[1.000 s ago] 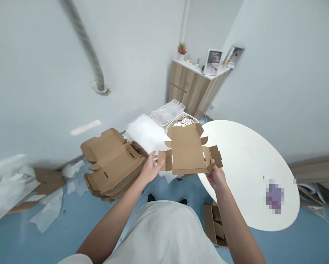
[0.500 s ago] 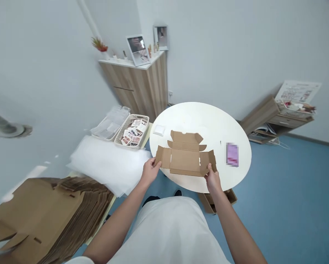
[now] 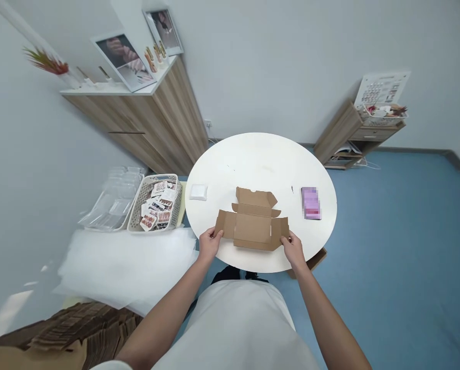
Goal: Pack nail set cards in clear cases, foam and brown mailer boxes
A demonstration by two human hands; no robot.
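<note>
A brown cardboard box blank (image 3: 252, 228), its flaps spread out, lies over the near part of the white round table (image 3: 261, 159). My left hand (image 3: 209, 243) pinches its left side flap between thumb and fingers. On the other side, my right hand (image 3: 292, 248) grips the right flap, thumb on top. The far flaps of the blank point away from me. To its right on the table is a purple packet (image 3: 311, 203), partly pixelated. A small white pack (image 3: 198, 192) sits near the table's left edge.
Left of the table stand a white basket (image 3: 133, 216) of printed cards, clear plastic trays (image 3: 114, 208) and white foam sheets (image 3: 126, 262). Stacked cardboard blanks (image 3: 87, 329) fill the lower left. A wooden cabinet (image 3: 137, 123) and a low shelf (image 3: 338, 128) stand behind.
My view has swung left and closer to the table. Both hands still hold the box blank, and its side flaps now lie flatter.
</note>
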